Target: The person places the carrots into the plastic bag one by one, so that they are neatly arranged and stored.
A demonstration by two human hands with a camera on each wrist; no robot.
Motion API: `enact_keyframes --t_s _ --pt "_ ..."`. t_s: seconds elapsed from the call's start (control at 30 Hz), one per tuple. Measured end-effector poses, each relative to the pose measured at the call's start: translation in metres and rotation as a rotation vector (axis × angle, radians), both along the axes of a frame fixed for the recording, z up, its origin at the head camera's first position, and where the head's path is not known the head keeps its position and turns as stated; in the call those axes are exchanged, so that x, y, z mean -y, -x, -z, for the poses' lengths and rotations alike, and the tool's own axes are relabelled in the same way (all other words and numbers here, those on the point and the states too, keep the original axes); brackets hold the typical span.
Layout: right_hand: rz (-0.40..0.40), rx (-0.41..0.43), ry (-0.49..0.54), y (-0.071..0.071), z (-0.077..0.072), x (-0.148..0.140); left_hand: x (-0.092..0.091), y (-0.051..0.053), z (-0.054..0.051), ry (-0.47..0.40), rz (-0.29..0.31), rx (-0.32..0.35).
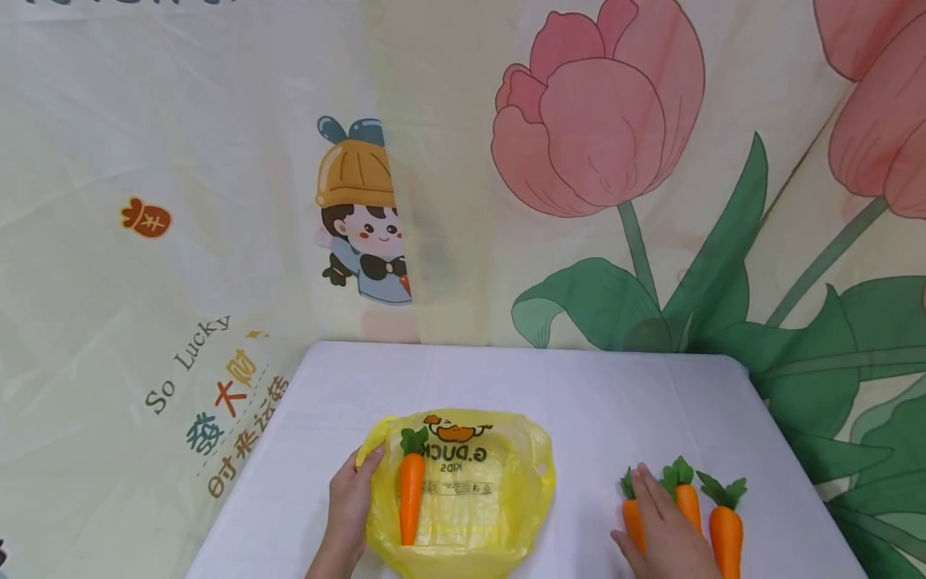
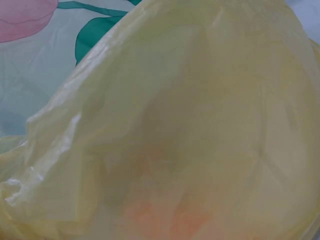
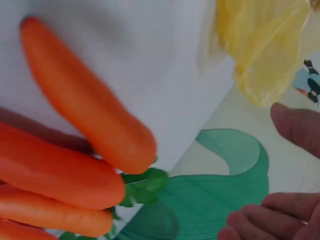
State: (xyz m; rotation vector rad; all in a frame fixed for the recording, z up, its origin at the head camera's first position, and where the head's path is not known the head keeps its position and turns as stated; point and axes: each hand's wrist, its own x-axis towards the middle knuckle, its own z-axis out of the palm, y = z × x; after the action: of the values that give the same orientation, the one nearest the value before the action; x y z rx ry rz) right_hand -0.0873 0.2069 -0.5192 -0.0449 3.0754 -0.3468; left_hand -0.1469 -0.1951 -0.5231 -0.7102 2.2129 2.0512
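Observation:
My left hand grips the left rim of a yellow plastic bag printed with a duck. The bag's mouth is spread wide, and one orange carrot with green leaves shows inside it. In the left wrist view the bag's thin film covers most of the picture, with blurred orange behind it. My right hand hovers over a group of carrots at the right, partly hiding them. In the right wrist view its fingers are extended and the thumb stands apart, holding nothing; several carrots lie below.
A white cloth covers the table. Behind it hangs a pale backdrop with large pink tulips, green leaves and a cartoon child. White tabletop separates the bag from the carrots at the right.

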Motion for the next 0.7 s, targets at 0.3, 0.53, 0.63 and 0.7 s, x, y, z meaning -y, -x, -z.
enact_keyframes --t_s 0.3,0.53,0.63,0.7 --pt "0.203 0.146 0.094 0.014 0.016 -0.017 -0.001 0.0 -0.001 -0.029 0.003 -0.016" --pt "0.241 0.246 0.106 0.019 0.027 -0.019 -0.001 0.0 -0.001 -0.013 0.004 0.001" --pt "0.249 0.26 0.096 0.02 0.031 -0.018 0.0 -0.001 -0.001 -0.011 0.008 -0.001" --pt "0.259 0.272 0.091 0.021 0.034 -0.017 -0.001 -0.001 -0.001 -0.012 0.009 -0.005"
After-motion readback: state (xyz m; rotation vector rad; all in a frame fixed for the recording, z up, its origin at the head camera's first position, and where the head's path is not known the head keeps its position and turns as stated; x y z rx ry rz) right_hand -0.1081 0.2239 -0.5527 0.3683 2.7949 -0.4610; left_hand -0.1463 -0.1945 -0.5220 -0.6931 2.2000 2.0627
